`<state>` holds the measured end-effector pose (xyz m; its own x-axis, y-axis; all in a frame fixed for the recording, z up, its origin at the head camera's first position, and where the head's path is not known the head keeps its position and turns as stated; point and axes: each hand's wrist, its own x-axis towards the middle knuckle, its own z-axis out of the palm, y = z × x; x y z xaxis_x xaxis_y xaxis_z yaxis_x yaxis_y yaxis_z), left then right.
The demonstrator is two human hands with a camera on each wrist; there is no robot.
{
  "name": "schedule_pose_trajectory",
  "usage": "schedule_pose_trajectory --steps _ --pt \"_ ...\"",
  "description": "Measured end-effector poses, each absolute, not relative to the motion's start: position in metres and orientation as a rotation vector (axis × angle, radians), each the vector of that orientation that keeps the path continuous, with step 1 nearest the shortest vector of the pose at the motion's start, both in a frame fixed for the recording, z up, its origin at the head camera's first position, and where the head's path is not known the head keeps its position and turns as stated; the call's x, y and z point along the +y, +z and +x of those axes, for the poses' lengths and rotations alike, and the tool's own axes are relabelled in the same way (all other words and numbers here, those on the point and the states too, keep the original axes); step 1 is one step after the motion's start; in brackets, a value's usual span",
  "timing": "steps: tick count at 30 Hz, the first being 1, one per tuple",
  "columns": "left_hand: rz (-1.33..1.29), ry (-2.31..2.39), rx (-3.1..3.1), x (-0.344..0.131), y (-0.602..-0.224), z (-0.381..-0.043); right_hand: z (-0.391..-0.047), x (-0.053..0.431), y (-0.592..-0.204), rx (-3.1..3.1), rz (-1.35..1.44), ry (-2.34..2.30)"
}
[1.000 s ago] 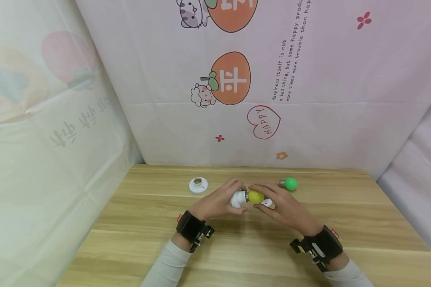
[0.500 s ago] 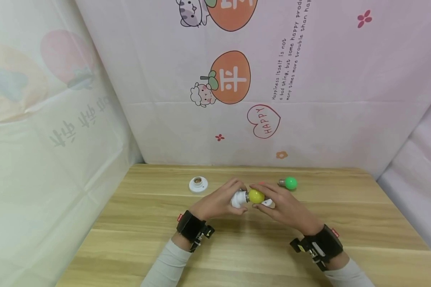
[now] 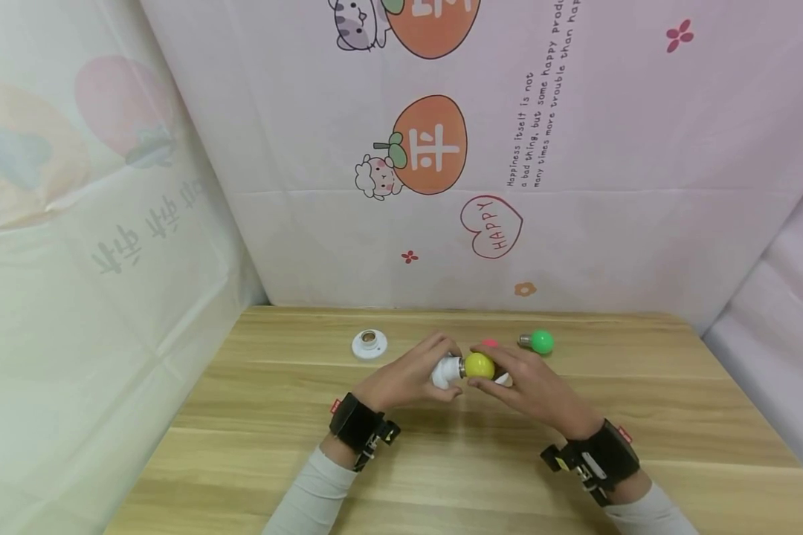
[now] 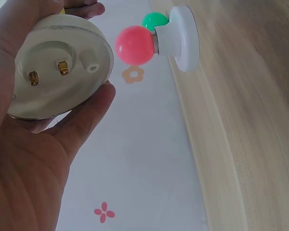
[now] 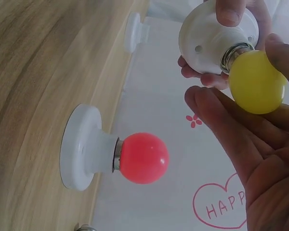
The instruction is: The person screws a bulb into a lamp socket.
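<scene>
My left hand point(image 3: 411, 375) grips a white round lamp holder point(image 3: 445, 371), tilted so its mouth faces right. In the left wrist view, the underside of this lamp holder point(image 4: 62, 67) shows two brass-coloured terminals. A yellow light bulb point(image 3: 479, 366) sits at the mouth, its metal screw base partly visible in the right wrist view. Around the bulb, my right hand point(image 3: 535, 386) has its thumb on one side and fingers on the other. The right wrist view shows the yellow bulb point(image 5: 257, 82) against the thumb, with the fingers stretched out beneath it.
A second lamp holder point(image 5: 82, 149) carries a red bulb point(image 5: 144, 158) and stands behind the right hand. Farther left on the wooden table point(image 3: 294, 446) is a bulbless lamp holder point(image 3: 369, 345). A green bulb point(image 3: 542, 342) lies at the back right, before a printed cloth point(image 3: 308, 245).
The yellow bulb and my right fingers have shifted slightly right, and more of the red bulb shows behind the right hand. My left hand stays nearly still.
</scene>
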<state>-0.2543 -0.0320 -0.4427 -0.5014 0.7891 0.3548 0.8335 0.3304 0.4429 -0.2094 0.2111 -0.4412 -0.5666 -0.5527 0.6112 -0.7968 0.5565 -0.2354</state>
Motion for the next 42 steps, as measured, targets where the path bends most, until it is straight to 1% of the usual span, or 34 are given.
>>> schedule_pose_trajectory --steps 7,14,19,42 --pt "-1.526 -0.903 -2.497 -0.0317 -0.4416 -0.2537 -0.2082 0.2096 -0.4392 -2.378 1.019 0.683" --pt "-1.525 -0.934 -2.493 -0.0325 -0.4423 -0.2536 -0.2103 0.2074 -0.4368 -2.261 1.143 0.696" --pt "-1.514 -0.93 -2.483 -0.0331 -0.4422 -0.2538 -0.2108 0.2086 -0.4375 -2.243 1.156 0.676" --pt "-1.516 -0.899 -2.491 -0.0331 -0.4408 -0.2531 -0.2094 0.2097 -0.4406 -2.298 1.086 0.684"
